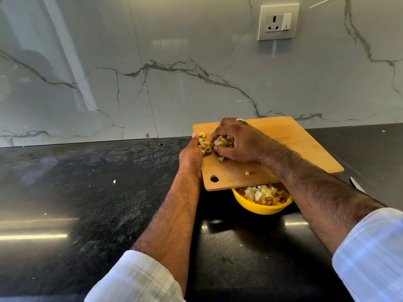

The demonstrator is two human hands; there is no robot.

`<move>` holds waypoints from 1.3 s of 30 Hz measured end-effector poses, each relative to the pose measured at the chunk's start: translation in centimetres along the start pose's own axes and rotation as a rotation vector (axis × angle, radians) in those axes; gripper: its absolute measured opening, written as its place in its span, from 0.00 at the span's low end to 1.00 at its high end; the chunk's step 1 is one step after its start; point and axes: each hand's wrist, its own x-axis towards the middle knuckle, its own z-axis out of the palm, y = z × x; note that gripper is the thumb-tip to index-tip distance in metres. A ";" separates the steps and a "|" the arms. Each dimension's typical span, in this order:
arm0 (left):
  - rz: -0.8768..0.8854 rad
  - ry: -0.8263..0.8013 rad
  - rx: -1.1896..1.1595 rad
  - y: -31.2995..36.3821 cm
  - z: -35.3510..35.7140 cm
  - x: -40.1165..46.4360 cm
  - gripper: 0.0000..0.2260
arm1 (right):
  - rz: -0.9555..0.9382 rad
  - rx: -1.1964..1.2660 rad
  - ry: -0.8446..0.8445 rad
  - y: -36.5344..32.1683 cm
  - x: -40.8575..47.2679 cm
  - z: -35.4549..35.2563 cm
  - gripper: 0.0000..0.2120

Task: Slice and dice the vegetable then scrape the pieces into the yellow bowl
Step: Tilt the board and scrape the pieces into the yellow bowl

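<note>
No legible text, labels, brand marks, numbers or signs in the head view. Wall socket plate [278, 22]: plain face, pin holes and a rocker switch only; no lettering can be made out. Cutting board [283, 136]: bare wood, faint scored lines, nothing readable. Yellow bowl [259, 209]: plain outer wall, no print. Sleeves [370, 253]: woven check pattern, no wording. Desk [87, 192]: speckled dark stone, no markings.
</note>
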 end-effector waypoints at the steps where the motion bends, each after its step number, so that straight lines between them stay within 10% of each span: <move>1: 0.003 0.003 0.003 0.0 -0.1 0.1 0.17 | 0.002 -0.004 0.001 0.1 -0.3 -0.1 0.16; 31: 0.014 0.034 0.009 -0.2 0.4 -0.4 0.15 | 0.068 0.087 -0.011 -1.1 -12.3 -2.5 0.10; 39: 0.012 0.018 -0.006 -0.4 0.5 0.0 0.16 | 0.165 0.127 -0.004 0.5 -3.3 -1.6 0.38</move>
